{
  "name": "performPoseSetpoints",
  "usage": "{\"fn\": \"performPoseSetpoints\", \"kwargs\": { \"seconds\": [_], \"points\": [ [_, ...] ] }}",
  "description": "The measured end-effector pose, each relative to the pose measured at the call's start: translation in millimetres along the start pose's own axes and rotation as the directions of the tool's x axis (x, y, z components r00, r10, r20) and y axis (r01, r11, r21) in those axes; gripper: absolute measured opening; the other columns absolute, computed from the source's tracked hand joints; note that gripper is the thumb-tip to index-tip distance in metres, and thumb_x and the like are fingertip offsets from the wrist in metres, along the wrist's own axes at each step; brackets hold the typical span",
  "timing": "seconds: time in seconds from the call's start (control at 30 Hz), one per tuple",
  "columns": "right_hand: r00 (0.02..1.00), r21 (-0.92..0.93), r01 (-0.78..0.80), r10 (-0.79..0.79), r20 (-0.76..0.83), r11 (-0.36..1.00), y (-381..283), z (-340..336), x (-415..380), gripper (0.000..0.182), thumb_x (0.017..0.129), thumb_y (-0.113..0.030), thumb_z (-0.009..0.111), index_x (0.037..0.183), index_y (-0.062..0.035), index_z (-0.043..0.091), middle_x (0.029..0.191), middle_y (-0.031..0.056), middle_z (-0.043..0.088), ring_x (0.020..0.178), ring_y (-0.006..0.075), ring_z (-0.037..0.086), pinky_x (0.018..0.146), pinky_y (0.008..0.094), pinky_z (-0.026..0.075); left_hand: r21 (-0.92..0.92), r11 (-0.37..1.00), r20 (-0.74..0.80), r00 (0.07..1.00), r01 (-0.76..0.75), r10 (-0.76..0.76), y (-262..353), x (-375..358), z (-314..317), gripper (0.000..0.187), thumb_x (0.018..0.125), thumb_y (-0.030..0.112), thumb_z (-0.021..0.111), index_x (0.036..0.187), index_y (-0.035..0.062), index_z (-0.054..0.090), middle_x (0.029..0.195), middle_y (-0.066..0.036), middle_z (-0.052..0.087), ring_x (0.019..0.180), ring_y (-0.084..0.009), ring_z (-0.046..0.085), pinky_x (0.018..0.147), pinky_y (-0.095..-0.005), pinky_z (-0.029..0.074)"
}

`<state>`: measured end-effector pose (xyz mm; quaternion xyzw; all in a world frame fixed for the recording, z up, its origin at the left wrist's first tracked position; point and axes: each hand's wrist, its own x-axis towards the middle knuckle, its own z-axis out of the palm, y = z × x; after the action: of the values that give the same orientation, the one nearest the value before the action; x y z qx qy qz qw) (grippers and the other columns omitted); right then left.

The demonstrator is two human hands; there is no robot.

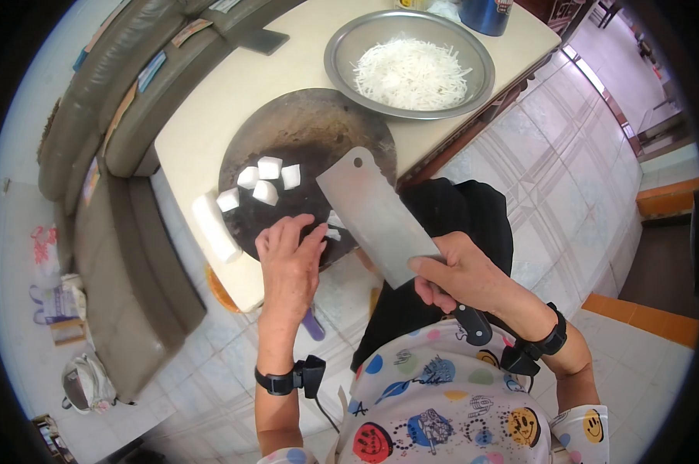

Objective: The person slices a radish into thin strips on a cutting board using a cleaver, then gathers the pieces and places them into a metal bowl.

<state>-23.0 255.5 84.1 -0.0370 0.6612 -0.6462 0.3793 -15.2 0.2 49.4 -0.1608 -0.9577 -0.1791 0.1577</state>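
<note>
My right hand (457, 271) is closed round the black handle of a cleaver (376, 213). Its broad blade slants up to the left over the edge of a round dark chopping board (311, 116). My left hand (291, 255) rests over the near part of the board, its fingers bent and somewhat apart; nothing shows in them. Small white pieces (334, 224) lie between those fingertips and the blade. Farther back on the board sit several white chunks (265, 192), perhaps radish. A longer white peeled piece (214, 228) lies along the board's left edge.
A metal bowl (334, 66) of white shreds (411, 73) stands behind the board on the cream table (187, 139). Near it are a blue container (484, 15) and a dark flat object (264, 41). A grey sofa (125, 255) runs along the left; tiled floor (535, 147) lies right.
</note>
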Motion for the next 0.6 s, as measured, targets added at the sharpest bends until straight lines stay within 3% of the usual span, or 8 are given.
{"fn": "performPoseSetpoints", "kwargs": {
  "seconds": [0.23, 0.4, 0.47, 0.5, 0.57, 0.6],
  "points": [
    [1.0, -0.021, 0.01, -0.01, 0.001, 1.0, 0, 0, 0, 0.035, 0.094, -0.016, 0.049, 0.065, 0.0005, 0.057, 0.054, 0.0023, 0.056, 0.041, 0.0064, 0.049, 0.04, 0.0221, 0.038, 0.018, 0.999, -0.007, 0.999, -0.048, 0.049, -8, -5, 9, 0.031, 0.066, -0.007, 0.065, 0.096, 0.0034, 0.067, 0.101, -0.008, 0.06, 0.097, -0.0255, 0.056, 0.087, -0.0404, 0.039],
    [0.999, -0.053, -0.034, 0.034, 0.007, 0.998, -6, 5, 0, 0.032, 0.094, -0.015, 0.049, 0.067, 0.0023, 0.056, 0.056, 0.0029, 0.055, 0.044, 0.0074, 0.051, 0.041, 0.0242, 0.039, -0.008, 1.0, -0.004, 1.0, -0.029, 0.029, -7, -18, 5, 0.031, 0.068, -0.006, 0.065, 0.097, 0.0029, 0.067, 0.101, -0.007, 0.06, 0.097, -0.0257, 0.056, 0.087, -0.0405, 0.038],
    [0.999, -0.241, -0.049, 0.053, 0.012, 0.969, -8, 9, 0, 0.03, 0.092, -0.013, 0.05, 0.068, 0.004, 0.055, 0.057, 0.0101, 0.057, 0.046, 0.0186, 0.056, 0.045, 0.0322, 0.043, -0.012, 1.0, 0.0, 1.0, -0.02, 0.02, -5, -23, 4, 0.031, 0.069, -0.006, 0.065, 0.098, 0.0025, 0.067, 0.101, -0.007, 0.061, 0.097, -0.0258, 0.056, 0.087, -0.0407, 0.038],
    [0.998, -0.241, -0.052, 0.056, 0.01, 0.969, -7, 12, 1, 0.03, 0.092, -0.013, 0.05, 0.068, 0.004, 0.055, 0.057, 0.0101, 0.057, 0.046, 0.0186, 0.056, 0.045, 0.0322, 0.043, 0.0, 1.0, -0.008, 1.0, -0.023, 0.023, -3, -25, 5, 0.028, 0.073, -0.005, 0.066, 0.1, 0.0028, 0.067, 0.103, -0.007, 0.062, 0.098, -0.0261, 0.057, 0.087, -0.0405, 0.039],
    [0.979, -0.51, 0.166, -0.203, -0.018, 0.844, -2, 17, 1, 0.024, 0.09, -0.011, 0.051, 0.073, 0.0057, 0.055, 0.06, 0.0189, 0.059, 0.052, 0.0333, 0.061, 0.05, 0.0414, 0.046, 0.004, 1.0, -0.014, 1.0, -0.026, 0.026, -3, -27, 9, 0.026, 0.076, -0.003, 0.066, 0.102, 0.0031, 0.067, 0.105, -0.007, 0.063, 0.099, -0.0264, 0.057, 0.088, -0.0403, 0.039],
    [0.98, -0.512, 0.162, -0.199, -0.018, 0.844, -5, 18, 0, 0.024, 0.09, -0.011, 0.051, 0.073, 0.0057, 0.055, 0.06, 0.0189, 0.059, 0.052, 0.0333, 0.061, 0.05, 0.0414, 0.046, 0.006, 0.999, -0.034, 0.999, -0.041, 0.041, -3, -29, 12, 0.03, 0.073, -0.004, 0.066, 0.102, 0.0021, 0.066, 0.107, -0.008, 0.062, 0.101, -0.0261, 0.057, 0.088, -0.041, 0.039]
  ]
}}
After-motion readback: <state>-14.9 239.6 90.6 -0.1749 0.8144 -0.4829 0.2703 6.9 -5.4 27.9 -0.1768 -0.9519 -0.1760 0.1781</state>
